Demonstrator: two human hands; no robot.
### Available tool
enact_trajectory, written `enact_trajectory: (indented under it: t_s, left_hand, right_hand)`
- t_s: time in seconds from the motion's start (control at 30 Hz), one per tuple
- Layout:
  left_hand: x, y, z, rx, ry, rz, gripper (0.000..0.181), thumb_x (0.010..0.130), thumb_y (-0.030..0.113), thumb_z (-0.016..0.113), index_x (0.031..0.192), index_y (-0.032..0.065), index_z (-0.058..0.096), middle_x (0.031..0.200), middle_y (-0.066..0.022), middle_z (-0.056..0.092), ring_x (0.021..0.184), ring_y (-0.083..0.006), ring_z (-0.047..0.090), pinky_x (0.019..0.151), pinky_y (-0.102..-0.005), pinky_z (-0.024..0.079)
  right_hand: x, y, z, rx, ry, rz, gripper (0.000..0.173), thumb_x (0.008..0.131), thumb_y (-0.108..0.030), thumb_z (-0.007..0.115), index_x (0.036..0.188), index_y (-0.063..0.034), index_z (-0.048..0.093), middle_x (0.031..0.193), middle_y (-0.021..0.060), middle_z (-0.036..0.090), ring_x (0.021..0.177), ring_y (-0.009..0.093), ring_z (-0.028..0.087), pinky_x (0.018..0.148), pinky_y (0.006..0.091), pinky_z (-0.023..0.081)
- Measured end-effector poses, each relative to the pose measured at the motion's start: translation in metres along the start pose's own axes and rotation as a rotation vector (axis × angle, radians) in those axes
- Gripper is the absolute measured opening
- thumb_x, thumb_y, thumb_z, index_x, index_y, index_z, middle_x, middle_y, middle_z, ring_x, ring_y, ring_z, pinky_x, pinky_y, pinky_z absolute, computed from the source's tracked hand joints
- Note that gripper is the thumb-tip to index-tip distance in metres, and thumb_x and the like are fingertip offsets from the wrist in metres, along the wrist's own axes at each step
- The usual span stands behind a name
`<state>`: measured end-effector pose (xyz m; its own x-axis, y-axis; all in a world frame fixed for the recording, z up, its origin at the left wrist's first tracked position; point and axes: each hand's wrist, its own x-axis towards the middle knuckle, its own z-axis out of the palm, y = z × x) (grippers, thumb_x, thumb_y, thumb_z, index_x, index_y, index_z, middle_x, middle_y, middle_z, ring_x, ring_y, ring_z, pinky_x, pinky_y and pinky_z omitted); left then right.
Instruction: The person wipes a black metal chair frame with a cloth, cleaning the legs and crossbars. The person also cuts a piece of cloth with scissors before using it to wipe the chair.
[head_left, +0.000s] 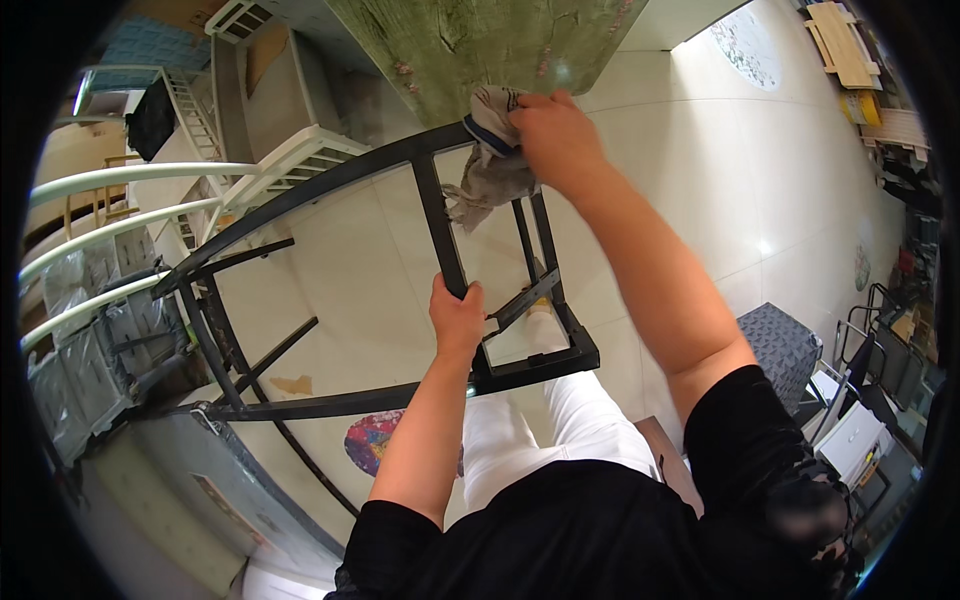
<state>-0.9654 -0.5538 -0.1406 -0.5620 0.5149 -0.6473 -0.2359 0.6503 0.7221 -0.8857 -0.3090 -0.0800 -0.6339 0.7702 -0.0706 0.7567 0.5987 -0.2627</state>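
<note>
A black metal frame (300, 409), perhaps part of furniture, stretches in front of me from the left to the middle. My left hand (456, 319) is wrapped around one of its crossbars. At the frame's far rail my right hand (559, 139) grips a grey-beige cloth (495, 180) with a dark blue edge. The cloth lies over the rail's end, and part of it hangs down. A hinged metal bracket (525, 296) sits at the frame's near right end.
A green wood-patterned tabletop (480, 52) stands just beyond the cloth. White metal rails (142, 172) and plastic-wrapped items (82, 322) crowd the left. To the right are a dark patterned stool (780, 352) and stacked chairs (862, 330). Wooden boards (840, 45) lie at the upper right.
</note>
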Motion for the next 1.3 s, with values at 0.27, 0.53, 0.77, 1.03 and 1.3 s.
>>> enact_trajectory:
  t_s: [0.27,0.53,0.77,1.03,1.3]
  left_hand:
    - [0.002,0.003,0.001,0.097,0.022,0.043,0.027,0.086,0.007,0.061,0.111,-0.0016,0.053,0.071,-0.0036,0.054,0.049,-0.0127,0.052,0.047,-0.0288,0.045]
    - [-0.004,0.007,0.005,0.063,0.035,0.024,0.029,0.087,0.007,0.059,0.113,-0.0027,0.051,0.066,-0.0030,0.052,0.049,-0.0124,0.050,0.048,-0.0276,0.043]
    - [-0.002,0.006,0.003,0.055,0.028,0.034,0.029,0.087,0.006,0.059,0.113,-0.0031,0.051,0.065,-0.0030,0.052,0.049,-0.0123,0.051,0.048,-0.0271,0.042]
    - [-0.002,0.011,0.005,0.028,-0.001,0.041,0.028,0.087,0.005,0.059,0.112,-0.0032,0.051,0.067,-0.0033,0.052,0.049,-0.0122,0.050,0.048,-0.0272,0.041]
    - [0.000,0.004,0.001,0.052,-0.015,0.046,0.029,0.085,0.009,0.058,0.110,-0.0032,0.052,0.073,-0.0051,0.055,0.048,-0.0131,0.052,0.048,-0.0286,0.045]
  right_hand:
    - [0.012,0.033,-0.002,0.018,-0.081,-0.065,0.015,0.077,-0.005,0.060,0.087,-0.0069,0.071,0.088,0.0141,0.068,0.089,0.036,0.064,0.081,0.0438,0.053]
    - [-0.083,0.107,-0.005,0.680,-0.045,0.248,0.026,0.076,0.002,0.048,0.094,-0.0033,0.067,0.089,0.0194,0.068,0.089,0.038,0.065,0.078,0.0428,0.051]
    - [-0.067,-0.023,0.115,0.896,0.300,-0.085,0.028,0.075,0.003,0.059,0.102,-0.0049,0.061,0.093,0.0172,0.064,0.090,0.041,0.058,0.079,0.0460,0.049]
    - [-0.063,0.045,0.146,0.696,-0.120,0.148,0.034,0.075,-0.003,0.067,0.108,-0.0072,0.061,0.108,0.0168,0.063,0.100,0.039,0.061,0.087,0.0439,0.050]
    - [-0.065,0.010,0.135,0.819,0.002,0.001,0.033,0.077,0.000,0.062,0.109,-0.0065,0.062,0.102,0.0189,0.064,0.098,0.041,0.061,0.082,0.0439,0.051]
